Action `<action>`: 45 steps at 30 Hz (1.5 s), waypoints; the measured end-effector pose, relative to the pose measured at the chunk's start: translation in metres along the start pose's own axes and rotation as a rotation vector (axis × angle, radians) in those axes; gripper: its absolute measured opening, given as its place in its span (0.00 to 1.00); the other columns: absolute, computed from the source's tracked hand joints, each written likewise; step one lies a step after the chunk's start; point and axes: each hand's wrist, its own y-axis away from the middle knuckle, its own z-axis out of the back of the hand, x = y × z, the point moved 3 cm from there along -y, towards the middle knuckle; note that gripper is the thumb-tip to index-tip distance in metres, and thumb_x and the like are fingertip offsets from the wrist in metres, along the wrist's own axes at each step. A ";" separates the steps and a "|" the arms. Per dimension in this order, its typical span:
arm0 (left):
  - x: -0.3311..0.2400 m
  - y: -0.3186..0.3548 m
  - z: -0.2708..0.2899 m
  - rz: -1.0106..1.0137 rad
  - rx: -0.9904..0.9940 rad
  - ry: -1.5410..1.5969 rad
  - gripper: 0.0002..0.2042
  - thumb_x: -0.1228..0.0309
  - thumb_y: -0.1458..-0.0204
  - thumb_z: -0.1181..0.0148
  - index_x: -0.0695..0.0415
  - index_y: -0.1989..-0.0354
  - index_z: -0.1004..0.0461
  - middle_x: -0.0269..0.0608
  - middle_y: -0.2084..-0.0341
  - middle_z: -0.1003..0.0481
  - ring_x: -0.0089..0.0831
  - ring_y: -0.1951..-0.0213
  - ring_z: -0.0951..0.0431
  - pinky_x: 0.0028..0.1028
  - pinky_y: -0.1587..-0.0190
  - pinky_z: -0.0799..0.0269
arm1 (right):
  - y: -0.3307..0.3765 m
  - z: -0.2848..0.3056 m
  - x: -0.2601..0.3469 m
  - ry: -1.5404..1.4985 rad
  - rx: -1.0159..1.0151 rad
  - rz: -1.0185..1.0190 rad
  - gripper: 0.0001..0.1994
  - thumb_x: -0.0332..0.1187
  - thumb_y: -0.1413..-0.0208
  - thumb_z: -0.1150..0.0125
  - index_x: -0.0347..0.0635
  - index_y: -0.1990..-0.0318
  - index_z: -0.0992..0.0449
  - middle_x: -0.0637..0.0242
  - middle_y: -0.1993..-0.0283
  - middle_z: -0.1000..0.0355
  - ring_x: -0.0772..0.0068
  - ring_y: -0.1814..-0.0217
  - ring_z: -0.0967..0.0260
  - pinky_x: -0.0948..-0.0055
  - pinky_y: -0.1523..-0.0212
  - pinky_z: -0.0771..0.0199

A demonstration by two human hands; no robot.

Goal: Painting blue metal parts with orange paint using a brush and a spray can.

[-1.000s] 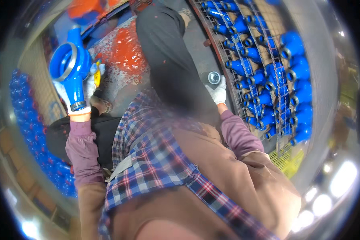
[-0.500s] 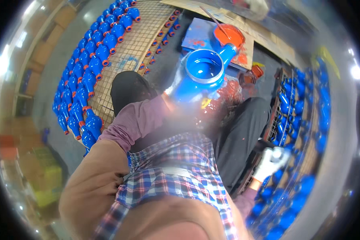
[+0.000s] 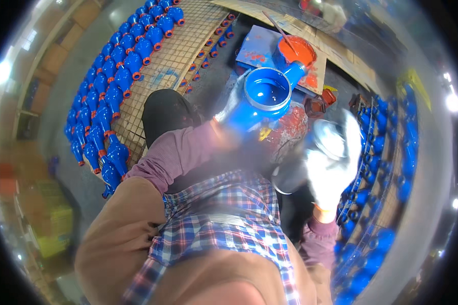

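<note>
My gloved left hand (image 3: 232, 104) is closed round a blue-painted water meter body (image 3: 267, 108). Its round, bare-rimmed mouth faces up, showing a glossy blue inside. A blue pipe neck points away toward a tub of orange-red paint (image 3: 296, 49) with a stick in it; the rim of the neck looks bare metal. My right hand (image 3: 338, 157), in a white glove, is at the right of my lap, closed on a shiny grey metal part (image 3: 292, 173). Motion blur and glare hide that part's exact shape. A gap separates it from the blue body.
Rows of blue bodies with red ends (image 3: 123, 80) lie on a wire mesh rack (image 3: 170, 48) at the left. More blue pieces (image 3: 376, 160) fill racks at the right. A paint-spotted board (image 3: 254, 48) is under the tub, with a small dark red container (image 3: 314, 107) nearby.
My right hand has come up from the right-hand rack toward my lap, bringing the grey metal part. My left hand still holds the blue body, which has shifted slightly right in the picture.
</note>
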 end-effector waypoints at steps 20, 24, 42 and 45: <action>-0.005 0.002 0.002 0.070 -0.181 0.089 0.32 0.41 0.37 0.66 0.53 0.35 0.39 0.50 0.41 0.31 0.44 0.42 0.26 0.44 0.42 0.26 | -0.009 -0.027 -0.008 -0.059 0.230 -0.154 0.35 0.34 0.57 0.26 0.36 0.38 0.29 0.55 0.46 0.24 0.68 0.47 0.25 0.68 0.45 0.26; -0.005 0.001 0.003 0.115 -0.013 0.278 0.32 0.41 0.37 0.65 0.51 0.35 0.38 0.48 0.41 0.31 0.42 0.43 0.26 0.45 0.44 0.24 | -0.007 -0.022 0.001 -0.026 0.212 -0.060 0.36 0.35 0.57 0.26 0.37 0.38 0.30 0.55 0.46 0.24 0.67 0.47 0.24 0.68 0.45 0.25; -0.005 -0.003 -0.016 0.050 0.017 0.262 0.31 0.45 0.36 0.68 0.61 0.42 0.33 0.55 0.56 0.23 0.44 0.62 0.18 0.41 0.67 0.17 | -0.016 0.015 0.006 0.094 0.099 -0.057 0.33 0.28 0.54 0.32 0.34 0.37 0.32 0.61 0.48 0.26 0.73 0.50 0.28 0.74 0.45 0.28; -0.008 -0.004 -0.016 0.024 -0.106 0.192 0.27 0.51 0.35 0.66 0.61 0.42 0.32 0.52 0.61 0.21 0.41 0.68 0.18 0.36 0.77 0.18 | -0.002 0.062 0.009 0.108 -0.100 -0.156 0.34 0.28 0.51 0.31 0.35 0.35 0.35 0.57 0.46 0.26 0.69 0.49 0.26 0.70 0.46 0.25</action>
